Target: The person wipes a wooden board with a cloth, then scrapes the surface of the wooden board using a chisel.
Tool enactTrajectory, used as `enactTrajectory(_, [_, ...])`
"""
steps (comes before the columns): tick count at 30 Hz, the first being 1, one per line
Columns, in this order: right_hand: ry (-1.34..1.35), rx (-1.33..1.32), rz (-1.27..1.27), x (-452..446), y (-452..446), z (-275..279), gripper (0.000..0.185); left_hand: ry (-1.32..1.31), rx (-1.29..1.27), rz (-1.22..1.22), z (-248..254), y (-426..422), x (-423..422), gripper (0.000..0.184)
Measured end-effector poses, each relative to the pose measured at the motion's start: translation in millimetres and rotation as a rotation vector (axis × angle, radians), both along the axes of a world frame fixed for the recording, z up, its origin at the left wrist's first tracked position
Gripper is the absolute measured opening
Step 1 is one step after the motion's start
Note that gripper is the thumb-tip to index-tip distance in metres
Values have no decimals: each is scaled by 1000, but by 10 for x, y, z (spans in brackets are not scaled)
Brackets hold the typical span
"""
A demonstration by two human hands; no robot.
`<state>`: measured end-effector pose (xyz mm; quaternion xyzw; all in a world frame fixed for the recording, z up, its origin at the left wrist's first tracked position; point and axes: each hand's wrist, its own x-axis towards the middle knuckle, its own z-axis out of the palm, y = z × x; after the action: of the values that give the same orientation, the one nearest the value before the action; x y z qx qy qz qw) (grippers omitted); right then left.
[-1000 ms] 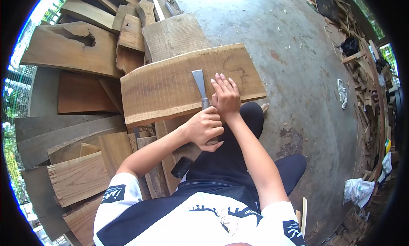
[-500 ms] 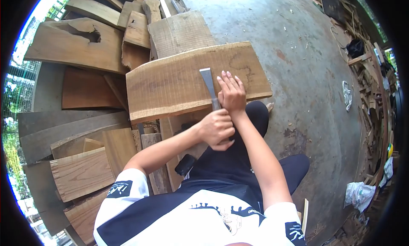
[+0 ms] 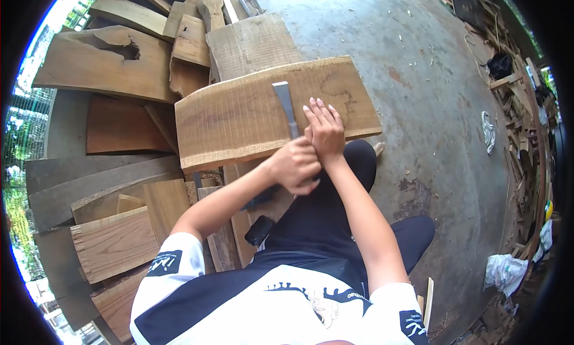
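My left hand (image 3: 296, 164) is wrapped around the handle of a chisel (image 3: 287, 109), which hides most of that handle. The chisel's flat steel blade widens toward its far end and lies along the face of a thick wooden board (image 3: 227, 121). Close to its right side, my right hand (image 3: 326, 130) rests on the board with fingers stretched out and pointing away from me. Its wrist is beside the left hand's knuckles. The board lies crosswise in front of me, above my knee, with one rough, pale edge toward me.
Left of me is a pile of wooden planks (image 3: 113, 240), with a holed slab (image 3: 107, 61) farther off. Another board (image 3: 254, 46) sits behind the worked one. Grey concrete floor (image 3: 442, 136) extends to the right, with a white plastic bag (image 3: 505, 272) and wood scraps along the far right.
My left hand and the chisel have slid away from me and slightly left, so the blade tip sits nearer the board's far edge. My right hand has stayed nearly in place.
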<state>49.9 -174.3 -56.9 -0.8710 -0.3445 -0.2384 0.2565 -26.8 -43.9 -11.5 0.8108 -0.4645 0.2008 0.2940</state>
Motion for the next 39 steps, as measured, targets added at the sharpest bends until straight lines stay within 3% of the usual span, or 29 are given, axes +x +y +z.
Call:
enactTrajectory(8, [-27,-56,-18,38,-10,-26,38,86,-71,9,306,-58,-86,32])
enactTrajectory(21, [-49,-82,-11,28,-32,-27,35,57,-8,111,142,33,136,30])
enactTrajectory(25, [-37,-64,-27,31,-18,-74,37,90,-13,15,355,-84,-59,31])
enactTrajectory(30, [-32,-33,-16,40,-12,-56,41,76,22,-10,151,-151,-68,34])
enactTrajectory(39, [-20,-90,-6,42,-42,-86,35,64,-107,102,342,57,254,28])
